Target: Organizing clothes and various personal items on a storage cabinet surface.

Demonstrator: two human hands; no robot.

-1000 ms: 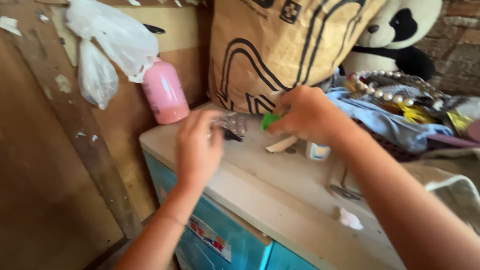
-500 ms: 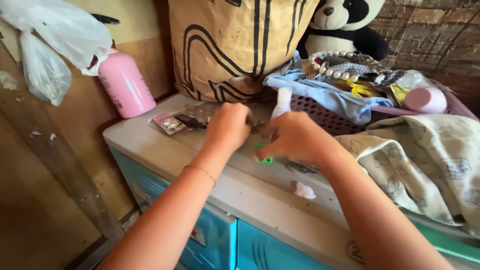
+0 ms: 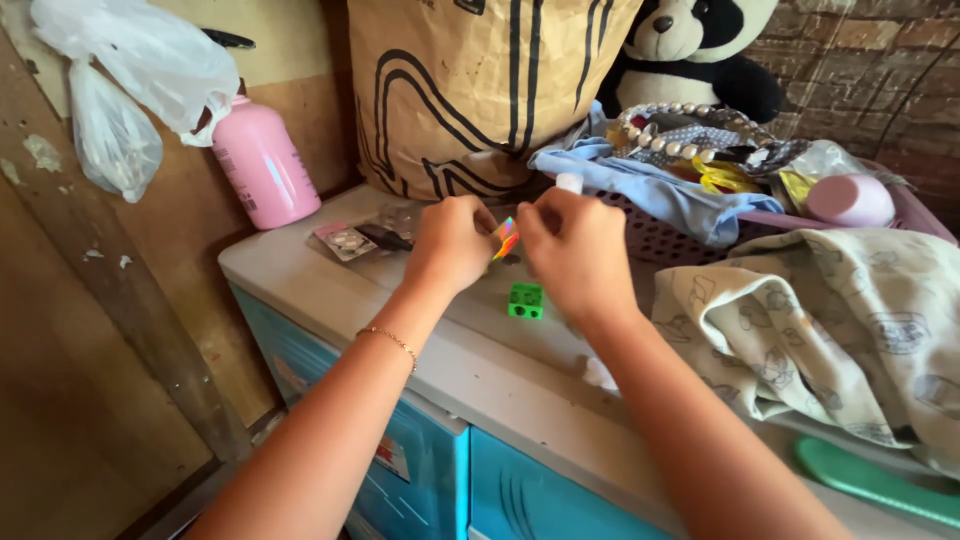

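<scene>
My left hand (image 3: 452,243) and my right hand (image 3: 572,252) meet above a dusty cabinet top (image 3: 330,290). Between their fingertips they pinch a small, shiny, multicoloured piece (image 3: 506,238), like a foil wrapper. A small green cube (image 3: 526,300) with dark dots lies on the top just below and between the hands, touching neither. A thin bracelet circles my left wrist. Blister packs of pills (image 3: 345,241) and a small dark object lie left of my left hand.
A pink bottle (image 3: 262,163) stands against the wooden wall at back left, under hanging plastic bags (image 3: 140,70). A big brown paper sack (image 3: 480,90), a plush panda (image 3: 690,45), a purple basket (image 3: 660,235) of oddments and a printed cloth (image 3: 830,320) crowd the back and right.
The green cube has left my right hand and now rests on the cabinet top. Both hands have risen and come together on the shiny piece.
</scene>
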